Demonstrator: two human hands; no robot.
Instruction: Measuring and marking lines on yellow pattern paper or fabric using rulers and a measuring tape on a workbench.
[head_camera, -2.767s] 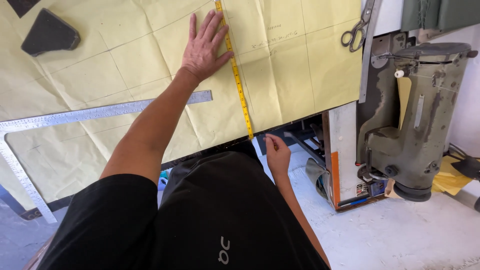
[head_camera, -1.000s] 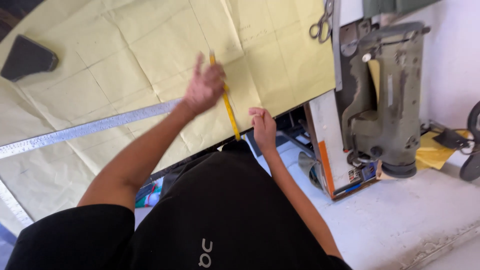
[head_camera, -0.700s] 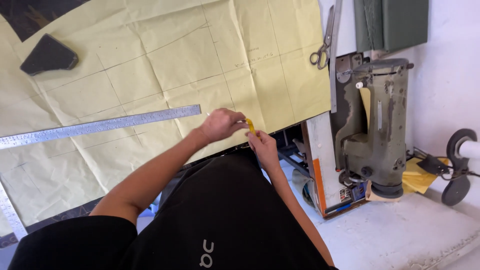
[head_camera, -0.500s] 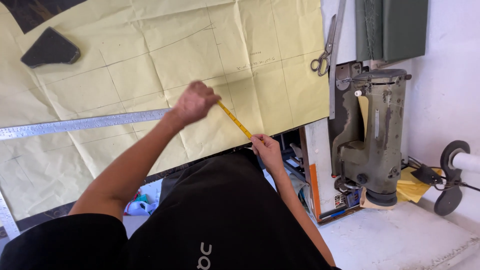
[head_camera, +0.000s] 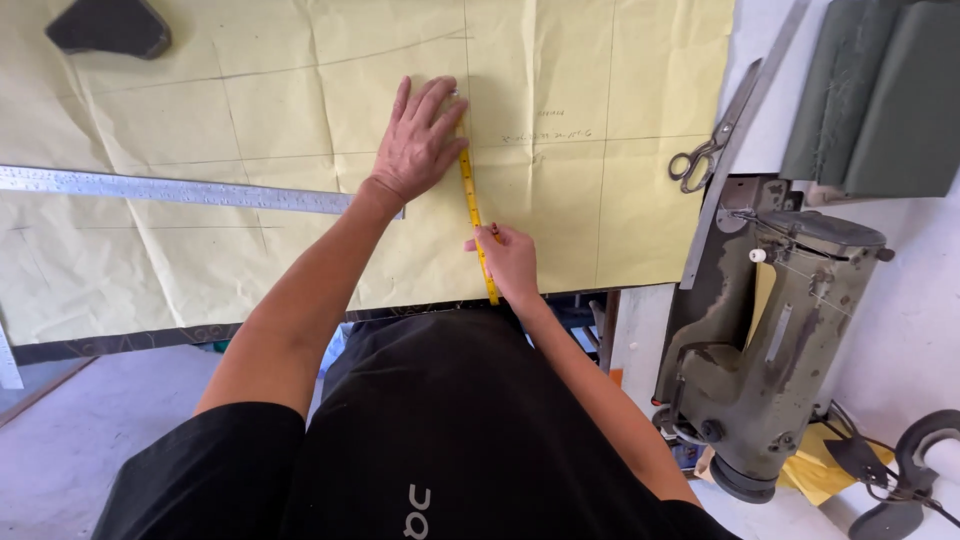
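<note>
Your tape (head_camera: 477, 225) already lies stretched along a pencilled line on the yellow paper (head_camera: 250, 110), so the measure looks set but nothing marked yet, I judge; your left hand (head_camera: 418, 140) lies flat, fingers together, palm pressing the tape's far end down, arm reaching well across the table; your right hand (head_camera: 508, 262) pinches the near end just by the paper's edge, wrist bent; the steel ruler (head_camera: 170, 190) lies crosswise under your left forearm

The person wears a black short-sleeved top, its sleeves ending above the elbows and leaving both forearms bare. A small pale mark, perhaps a logo, sits low on the front, cut off by the picture's bottom edge. The left hand (head_camera: 418, 140) and right hand (head_camera: 508, 262) are bare, with no rings or watch showing.
</note>
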